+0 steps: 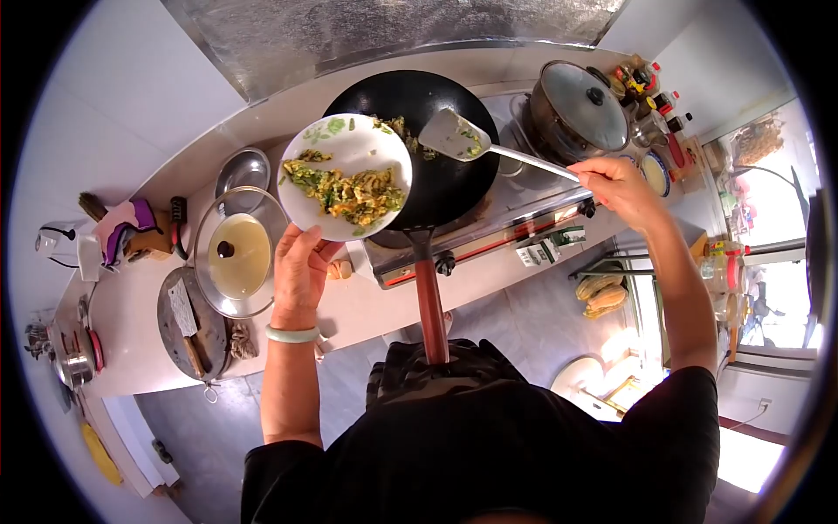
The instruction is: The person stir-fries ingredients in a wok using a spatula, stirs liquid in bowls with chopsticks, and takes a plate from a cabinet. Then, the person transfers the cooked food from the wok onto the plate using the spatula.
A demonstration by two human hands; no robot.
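Note:
My left hand grips the near rim of a white plate with a green leaf pattern. Scrambled egg with chopped greens lies on the plate, which is over the left side of a black wok. My right hand is closed around the handle of a metal spatula. The spatula's blade is above the wok, with bits of green on it. More of the egg and greens shows in the wok beside the plate's right edge; the plate hides the rest. The wok's brown handle points toward my body.
To the right on the gas stove stands a lidded pot, with several sauce bottles beyond. At left are a glass lid, a metal bowl and a round chopping board with a cleaver.

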